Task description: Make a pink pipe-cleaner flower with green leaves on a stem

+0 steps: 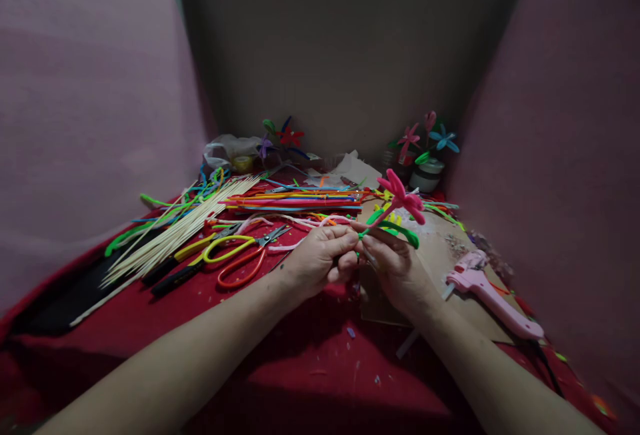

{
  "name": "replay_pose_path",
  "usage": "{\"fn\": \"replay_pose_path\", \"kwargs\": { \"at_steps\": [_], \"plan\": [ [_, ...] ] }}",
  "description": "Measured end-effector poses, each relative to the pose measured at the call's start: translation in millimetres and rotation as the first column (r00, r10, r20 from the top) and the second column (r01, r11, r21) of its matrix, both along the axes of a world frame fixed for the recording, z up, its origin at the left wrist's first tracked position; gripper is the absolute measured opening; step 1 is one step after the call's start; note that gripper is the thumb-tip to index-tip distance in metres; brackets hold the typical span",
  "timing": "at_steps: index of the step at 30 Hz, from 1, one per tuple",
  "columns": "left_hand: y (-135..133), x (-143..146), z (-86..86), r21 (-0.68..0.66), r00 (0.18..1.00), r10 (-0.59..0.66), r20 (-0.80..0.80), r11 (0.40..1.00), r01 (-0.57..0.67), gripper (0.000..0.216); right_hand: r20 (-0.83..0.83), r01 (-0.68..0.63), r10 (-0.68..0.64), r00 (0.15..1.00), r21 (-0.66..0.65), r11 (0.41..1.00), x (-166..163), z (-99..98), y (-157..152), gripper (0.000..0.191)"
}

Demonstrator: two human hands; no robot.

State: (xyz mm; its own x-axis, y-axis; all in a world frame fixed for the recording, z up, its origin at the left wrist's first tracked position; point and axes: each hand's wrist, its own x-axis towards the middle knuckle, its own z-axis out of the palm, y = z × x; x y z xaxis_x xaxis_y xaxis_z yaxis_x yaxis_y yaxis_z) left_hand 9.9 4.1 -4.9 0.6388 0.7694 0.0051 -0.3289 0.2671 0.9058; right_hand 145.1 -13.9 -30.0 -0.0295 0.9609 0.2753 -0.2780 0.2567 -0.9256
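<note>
Red cloth (320, 368): covers the table, speckled with small scraps.
Left hand (315, 258): fingers curled, pinching the green stem just below the bloom.
Right hand (395, 265): fingers closed on the same stem from the other side, touching the left hand.
Pink flower (403, 198): pipe-cleaner bloom with a green leaf, held tilted up to the right above both hands.
Glue gun (487, 292): pink, lying on cardboard just right of the right hand.
Scissors (243, 255): yellow and orange handles, left of the left hand.
Wooden skewers (175, 232): a fanned bundle further left.
Pipe cleaners (295, 200): many-coloured pile behind the hands.
Finished flowers (425, 138): standing in a jar at the back wall.
</note>
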Motion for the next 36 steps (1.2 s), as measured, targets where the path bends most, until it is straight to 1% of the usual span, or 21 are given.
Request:
{"fn": "replay_pose_path", "kwargs": {
  "at_steps": [3, 5, 6, 7, 9, 11, 12, 14, 16, 18, 20, 22, 24, 25, 26, 27, 29, 31, 33, 35, 36],
  "plan": [
    [3.0, -0.4, -3.3, -0.058, 0.989, -0.105, 0.104, 0.992, 0.111, 0.016, -0.101, -0.071, 0.065, 0.993, -0.05, 0.996, -0.5, 2.4, 1.0, 0.023],
    [4.5, -0.9, -3.8, -0.061, 0.984, -0.144, 0.107, 0.987, 0.151, 0.016, -0.123, -0.066, 0.057, 0.991, -0.064, 0.996, -1.2, 3.1, 1.2, 0.019],
    [4.6, -1.1, -3.2, -0.047, 0.986, -0.143, 0.082, 0.988, 0.147, 0.017, -0.127, -0.054, 0.046, 0.991, -0.059, 0.997, -1.6, 3.0, 1.2, 0.015],
    [4.3, -1.3, -1.9, -0.017, 0.992, -0.123, 0.038, 0.992, 0.124, 0.019, -0.135, -0.043, 0.036, 0.99, -0.054, 0.998, -2.1, 2.8, 0.9, 0.012],
    [2.2, -1.2, 1.7, 0.096, 0.995, -0.035, -0.095, 0.994, 0.044, 0.023, -0.158, -0.033, 0.023, 0.987, -0.059, 0.998, -2.7, 1.7, -0.2, 0.01],
    [-0.8, -0.6, 5.1, 0.254, 0.968, 0.09, -0.236, 0.967, -0.028, 0.027, -0.177, -0.054, 0.036, 0.983, -0.097, 0.994, -2.7, -0.1, -1.5, 0.013],
    [-2.2, -0.1, 6.0, 0.344, 0.942, 0.162, -0.292, 0.937, -0.054, 0.029, -0.184, -0.066, 0.044, 0.982, -0.115, 0.991, -2.4, -1.1, -2.0, 0.014],
    [-4.1, 0.7, 5.4, 0.518, 0.882, 0.312, -0.353, 0.85, -0.094, 0.031, -0.193, -0.049, 0.025, 0.981, -0.12, 0.992, -1.5, -2.9, -2.0, 0.011],
    [-4.5, 0.9, 1.9, 0.669, 0.816, 0.446, -0.368, 0.736, -0.1, 0.028, -0.202, 0.019, -0.04, 0.979, -0.103, 0.994, -0.6, -3.6, -1.1, 0.005],
    [-3.8, 0.4, -3.3, 0.794, 0.742, 0.568, -0.356, 0.602, -0.08, 0.021, -0.199, 0.078, -0.095, 0.975, -0.093, 0.993, -0.2, -3.2, 0.0, 0.004],
    [-2.9, -0.7, -8.5, 0.894, 0.657, 0.686, -0.313, 0.447, -0.04, 0.019, -0.179, 0.094, -0.109, 0.978, -0.089, 0.992, -0.7, -2.3, 0.5, 0.004],
    [-2.2, -1.7, -12.7, 0.959, 0.586, 0.774, -0.239, 0.283, 0.018, 0.021, -0.143, 0.106, -0.116, 0.983, -0.075, 0.992, -1.6, -1.7, 0.1, 0.006],
    [-1.5, -2.5, -15.6, 0.984, 0.549, 0.817, -0.177, 0.148, 0.097, 0.021, -0.105, 0.128, -0.135, 0.985, -0.067, 0.989, -2.7, -1.3, -1.3, 0.009],
    [-1.1, -2.8, -16.6, 0.986, 0.539, 0.828, -0.154, 0.095, 0.136, 0.021, -0.09, 0.136, -0.141, 0.986, -0.068, 0.988, -3.2, -0.9, -2.5, 0.01],
    [-0.5, -3.1, -17.6, 0.984, 0.532, 0.835, -0.141, 0.058, 0.171, 0.02, -0.075, 0.139, -0.144, 0.987, -0.072, 0.988, -3.7, -0.2, -3.9, 0.011],
    [0.2, -3.4, -18.4, 0.98, 0.523, 0.841, -0.135, 0.034, 0.198, 0.019, -0.056, 0.144, -0.149, 0.987, -0.078, 0.986, -4.0, 0.8, -5.6, 0.012],
    [1.7, -4.0, -19.8, 0.973, 0.514, 0.846, -0.14, 0.02, 0.231, 0.016, 0.005, 0.173, -0.173, 0.985, -0.092, 0.981, -4.2, 3.8, -9.0, 0.014],
    [3.0, -4.6, -20.8, 0.971, 0.525, 0.834, -0.169, 0.05, 0.232, 0.017, 0.089, 0.21, -0.203, 0.975, -0.078, 0.974, -3.8, 7.4, -11.8, 0.015],
    [3.7, -5.0, -21.1, 0.975, 0.556, 0.806, -0.204, 0.113, 0.193, 0.019, 0.183, 0.219, -0.209, 0.961, -0.036, 0.975, -2.8, 10.2, -13.1, 0.014],
    [4.1, -4.9, -19.9, 0.972, 0.594, 0.771, -0.231, 0.209, 0.107, 0.018, 0.262, 0.208, -0.201, 0.944, -0.001, 0.978, -1.8, 11.5, -12.8, 0.015],
    [4.2, -4.6, -18.7, 0.962, 0.614, 0.751, -0.242, 0.268, 0.051, 0.017, 0.286, 0.203, -0.195, 0.938, 0.003, 0.979, -1.6, 11.7, -12.3, 0.016]
  ]
}}
